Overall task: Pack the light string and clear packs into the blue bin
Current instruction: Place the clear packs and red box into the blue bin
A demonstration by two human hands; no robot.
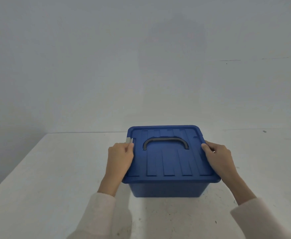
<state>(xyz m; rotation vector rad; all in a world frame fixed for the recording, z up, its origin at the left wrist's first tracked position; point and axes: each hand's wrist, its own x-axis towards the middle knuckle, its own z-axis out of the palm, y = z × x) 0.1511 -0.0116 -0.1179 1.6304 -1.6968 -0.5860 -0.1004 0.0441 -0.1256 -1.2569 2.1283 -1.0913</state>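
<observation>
The blue bin (167,188) stands on the white table with its blue lid (169,161) on top. A dark grey handle (165,143) lies flat on the lid. My left hand (120,157) grips the lid's left edge, thumb beside a grey latch (129,140). On the lid's right edge sits my right hand (217,156), thumb on top and fingers curled over the side, where a bit of grey latch shows. The bin's contents are hidden by the lid. No light string or clear packs are in sight.
The white table (55,178) reaches to a plain pale wall behind the bin. Its left edge runs diagonally at the lower left. Small dark specks mark the tabletop near me.
</observation>
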